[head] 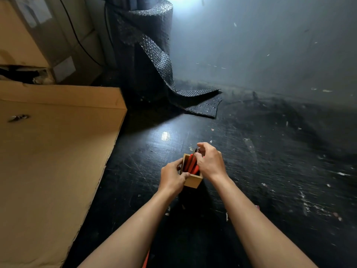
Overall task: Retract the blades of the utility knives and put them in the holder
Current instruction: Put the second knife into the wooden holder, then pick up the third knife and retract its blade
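Your left hand (pixel 172 177) grips the small wooden holder (pixel 193 181); your right hand (pixel 209 161) pinches one of the red knives (pixel 190 164) standing inside.

Support surface: dark, scuffed floor (pixel 251 171) with pale scratches, scattered light debris flecks and one glare spot. Directly on it: small wooden holder (pixel 193 181) with red utility knives (pixel 190 164) upright inside, large cardboard box (pixel 48 151) at left, bubble-wrap roll (pixel 152 35) at rear, loose end trailing across floor.
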`<state>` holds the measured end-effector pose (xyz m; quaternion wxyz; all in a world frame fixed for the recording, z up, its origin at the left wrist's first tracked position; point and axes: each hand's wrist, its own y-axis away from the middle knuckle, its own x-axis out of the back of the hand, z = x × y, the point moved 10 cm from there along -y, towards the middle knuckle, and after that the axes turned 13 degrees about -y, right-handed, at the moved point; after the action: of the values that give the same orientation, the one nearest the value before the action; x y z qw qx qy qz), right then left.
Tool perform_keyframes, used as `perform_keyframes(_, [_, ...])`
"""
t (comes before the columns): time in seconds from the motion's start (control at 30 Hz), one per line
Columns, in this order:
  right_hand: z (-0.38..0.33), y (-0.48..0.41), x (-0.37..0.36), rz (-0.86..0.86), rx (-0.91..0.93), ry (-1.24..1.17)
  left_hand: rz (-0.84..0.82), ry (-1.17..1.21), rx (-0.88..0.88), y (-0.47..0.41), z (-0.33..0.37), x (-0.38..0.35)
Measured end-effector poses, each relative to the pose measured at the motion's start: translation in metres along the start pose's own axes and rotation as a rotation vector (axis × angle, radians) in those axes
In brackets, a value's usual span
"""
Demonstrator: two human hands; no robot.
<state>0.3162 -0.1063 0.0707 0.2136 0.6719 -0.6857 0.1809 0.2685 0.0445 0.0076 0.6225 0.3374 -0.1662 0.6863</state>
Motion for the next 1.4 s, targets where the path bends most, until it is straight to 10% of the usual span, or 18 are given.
perform_keyframes(0.3, [-0.032,0.041,0.004,-0.061,0.139,0.114,0.044,-0.103,-0.009,0.034,-0.008,0.039])
perform_keyframes(0.93, [0.052,0.219,-0.150,-0.606,-0.274,0.125,-0.252,-0.252,0.238,0.171,-0.165,0.036])
perform_keyframes(1.4, [0.074,0.242,-0.140,-0.387,-0.349,-0.269,-0.308,0.128,0.339,0.177,-0.173,0.005])
